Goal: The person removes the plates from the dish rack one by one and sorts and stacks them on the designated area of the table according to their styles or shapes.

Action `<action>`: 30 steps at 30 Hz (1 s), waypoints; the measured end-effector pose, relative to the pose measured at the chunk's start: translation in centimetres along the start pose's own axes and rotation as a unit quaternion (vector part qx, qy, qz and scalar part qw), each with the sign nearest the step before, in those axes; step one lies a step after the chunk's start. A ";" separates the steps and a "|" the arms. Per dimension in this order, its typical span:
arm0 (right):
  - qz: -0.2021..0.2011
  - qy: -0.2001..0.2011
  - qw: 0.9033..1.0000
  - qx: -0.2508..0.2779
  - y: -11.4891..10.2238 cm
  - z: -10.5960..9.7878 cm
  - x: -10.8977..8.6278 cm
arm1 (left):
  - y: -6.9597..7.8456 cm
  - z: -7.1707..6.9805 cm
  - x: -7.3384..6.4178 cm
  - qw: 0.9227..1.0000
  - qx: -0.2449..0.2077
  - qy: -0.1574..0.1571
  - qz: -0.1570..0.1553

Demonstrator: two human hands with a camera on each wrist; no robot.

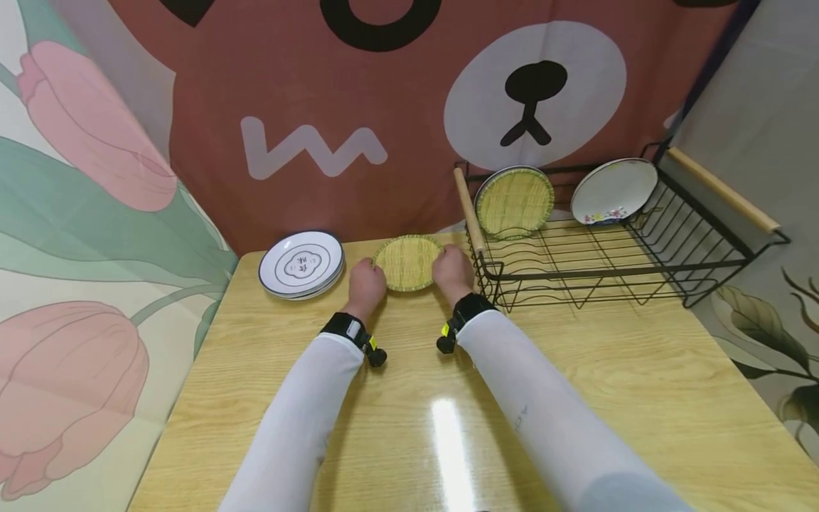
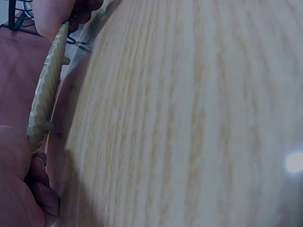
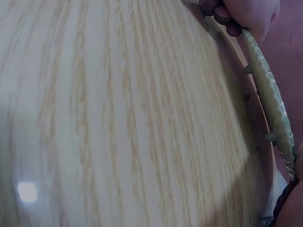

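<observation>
A round yellow-green plate (image 1: 409, 263) with a woven-look surface lies between my two hands near the back of the table. My left hand (image 1: 367, 286) grips its left rim, and my right hand (image 1: 453, 270) grips the right rim. Seen edge-on in the left wrist view, the plate (image 2: 47, 90) has short pegs on its underside. Under the same plate (image 3: 267, 90) in the right wrist view, pegs also show, with a gap to the tabletop. The fingers beneath the rim are partly hidden.
Left of my hands stands a stack of white plates (image 1: 302, 264) with dark blue rims. A black wire rack (image 1: 576, 274) with wooden handles is at the right, holding a similar yellow-green plate (image 1: 515, 203) and a white floral dish (image 1: 614, 190). A printed curtain (image 1: 307, 85) hangs behind the wooden table (image 1: 397, 427).
</observation>
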State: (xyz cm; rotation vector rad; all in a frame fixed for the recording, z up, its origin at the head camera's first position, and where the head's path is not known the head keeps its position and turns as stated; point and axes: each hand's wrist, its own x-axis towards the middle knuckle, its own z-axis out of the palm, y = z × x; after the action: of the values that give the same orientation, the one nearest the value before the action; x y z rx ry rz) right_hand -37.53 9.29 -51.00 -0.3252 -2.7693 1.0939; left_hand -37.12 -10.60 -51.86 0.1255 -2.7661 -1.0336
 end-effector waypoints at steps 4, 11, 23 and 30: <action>0.006 -0.006 1.000 -0.005 0.2 0.0 -0.1 | 0.1 -0.1 0.0 1.000 0.004 -0.010 0.000; 0.017 -0.018 1.000 -0.008 0.3 -0.1 0.0 | 0.1 -0.1 0.1 1.000 0.003 -0.020 0.003; 0.014 -0.027 0.999 -0.035 0.6 0.3 0.4 | -0.1 -0.3 0.5 0.999 0.006 -0.042 -0.013; 0.016 -0.029 0.999 -0.040 0.4 0.4 0.4 | 0.2 -0.8 0.5 0.998 0.010 -0.059 -0.021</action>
State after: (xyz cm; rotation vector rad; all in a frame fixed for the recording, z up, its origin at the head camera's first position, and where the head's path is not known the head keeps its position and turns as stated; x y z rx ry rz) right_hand -37.92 9.40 -51.60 -0.3532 -2.8741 1.0185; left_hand -37.46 -11.04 -51.11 0.1293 -2.8921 -1.0563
